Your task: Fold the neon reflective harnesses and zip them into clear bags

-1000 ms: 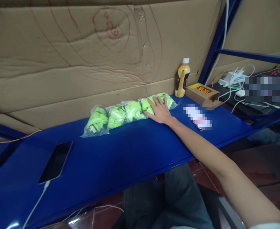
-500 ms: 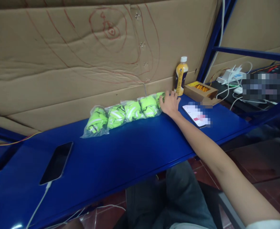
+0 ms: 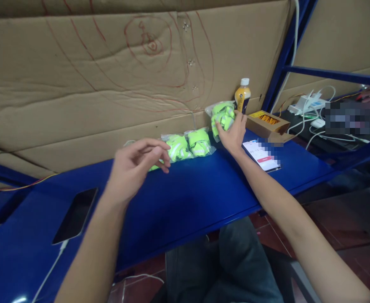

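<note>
My right hand [image 3: 235,134] grips a bagged reflective vest [image 3: 223,117], neon yellow-green with silver strips, in clear plastic. It is raised off the table beside the bottle. My left hand [image 3: 137,166] hovers over the left part of the row, fingers apart and slightly curled, holding nothing. To its right, two more bagged vests [image 3: 200,143] lie side by side against the cardboard. Other bags to the left are mostly hidden behind my left hand; only a bit of green and plastic shows.
The blue table [image 3: 185,202] runs along a cardboard wall [image 3: 77,105]. A dark phone [image 3: 75,216] with a white cable lies at left, a lit phone [image 3: 260,155] at right. A yellow drink bottle [image 3: 243,94] and an open cardboard box [image 3: 268,122] stand at the back right.
My right hand has taken hold of the rightmost bagged vest and lifted it off the table. My left hand has come into view over the left end of the row.
</note>
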### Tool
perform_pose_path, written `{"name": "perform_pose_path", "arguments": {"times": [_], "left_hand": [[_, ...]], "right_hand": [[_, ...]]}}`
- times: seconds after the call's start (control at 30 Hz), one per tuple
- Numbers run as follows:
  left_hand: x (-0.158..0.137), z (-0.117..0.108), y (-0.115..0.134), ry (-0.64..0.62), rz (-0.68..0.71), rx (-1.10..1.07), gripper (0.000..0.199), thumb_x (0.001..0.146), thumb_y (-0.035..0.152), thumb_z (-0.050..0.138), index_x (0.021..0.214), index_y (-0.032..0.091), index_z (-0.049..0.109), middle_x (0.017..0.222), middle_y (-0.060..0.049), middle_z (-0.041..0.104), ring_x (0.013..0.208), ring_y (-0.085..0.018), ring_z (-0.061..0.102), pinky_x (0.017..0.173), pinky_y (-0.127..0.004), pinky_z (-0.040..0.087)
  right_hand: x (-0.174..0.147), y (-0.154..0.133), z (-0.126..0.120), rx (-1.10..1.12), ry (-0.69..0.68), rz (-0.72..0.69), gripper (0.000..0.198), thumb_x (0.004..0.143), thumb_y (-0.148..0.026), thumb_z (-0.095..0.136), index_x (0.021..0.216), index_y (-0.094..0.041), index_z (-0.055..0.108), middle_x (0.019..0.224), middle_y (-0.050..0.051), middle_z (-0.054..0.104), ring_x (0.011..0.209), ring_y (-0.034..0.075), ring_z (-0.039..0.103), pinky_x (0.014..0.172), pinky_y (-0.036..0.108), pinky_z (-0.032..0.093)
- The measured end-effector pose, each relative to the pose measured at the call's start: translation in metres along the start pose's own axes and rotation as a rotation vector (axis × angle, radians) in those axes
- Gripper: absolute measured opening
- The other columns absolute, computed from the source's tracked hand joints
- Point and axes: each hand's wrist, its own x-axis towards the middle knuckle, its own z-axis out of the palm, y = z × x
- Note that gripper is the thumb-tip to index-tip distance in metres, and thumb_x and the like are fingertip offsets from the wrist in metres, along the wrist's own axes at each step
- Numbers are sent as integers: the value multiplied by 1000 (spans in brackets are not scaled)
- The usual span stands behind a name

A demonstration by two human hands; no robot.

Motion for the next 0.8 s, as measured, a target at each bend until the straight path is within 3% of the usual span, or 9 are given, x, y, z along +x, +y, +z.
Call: {"name": "perform_pose_path", "arguments": {"times": [0.07, 0.17, 0.23, 0.3, 0.4, 0.5, 0.67, 0.8], "left_hand": [[12, 12, -25, 60, -64, -53, 38, 91, 53, 86, 105, 18, 78, 84, -6, 75, 71, -20, 74, 66, -34, 66], [19, 27, -56, 71, -105, -109, 64, 86, 66, 86, 129, 21, 70, 121, -13, 78, 98, -25, 79, 87, -40, 67], [18, 29, -65, 99, -96, -162, 74, 87, 72, 82, 139, 24, 64, 135, -14, 74, 112, -28, 76, 98, -43, 64], [17, 23, -67, 178, -99, -142, 73, 86, 72, 83, 135, 23, 64, 131, -13, 74, 112, -29, 74, 97, -43, 63], [17, 3, -64, 243, -44, 80, 65, 77, 62, 93, 120, 19, 68, 114, -9, 74, 104, -28, 72, 90, -39, 59], [16, -13, -62, 138, 72, 383, 65, 76, 58, 93, 121, 19, 68, 112, -8, 73, 104, -30, 69, 95, -42, 56], [7, -13, -64, -116, 224, 797, 69, 85, 54, 81, 142, 20, 61, 130, -16, 68, 122, -40, 63, 109, -55, 49], [4, -6, -61, -89, 316, 985, 70, 87, 41, 68, 151, 17, 53, 138, -22, 59, 125, -43, 53, 107, -62, 43]], "right_hand": [[-13, -16, -2, 138, 52, -165, 71, 94, -51, 72, 150, -17, 43, 149, 23, 55, 147, 38, 53, 124, 59, 45], [-48, -47, -4, 380, 16, -360, 70, 93, -56, 75, 146, -22, 45, 139, 20, 60, 135, 36, 59, 119, 58, 49], [-73, -64, -8, 536, -150, -531, 70, 91, -58, 79, 143, -24, 47, 130, 16, 63, 123, 33, 64, 107, 53, 57], [-90, -74, -13, 639, -400, -681, 58, 95, -51, 79, 138, -25, 50, 122, 11, 65, 111, 27, 67, 97, 44, 60], [-93, -76, -15, 753, -462, -593, 30, 102, -45, 70, 118, -24, 55, 102, 4, 67, 92, 19, 69, 86, 35, 58], [-80, -71, -13, 837, -463, -402, 30, 103, -52, 66, 110, -23, 58, 88, 1, 65, 75, 15, 62, 71, 29, 53], [-66, -65, -17, 755, -803, -433, 27, 105, -47, 63, 92, -24, 60, 69, -4, 59, 61, 12, 53, 60, 26, 42], [-73, -63, -14, 755, -991, -335, 28, 101, -44, 69, 85, -24, 57, 62, -5, 63, 52, 11, 56, 52, 24, 41]]}}
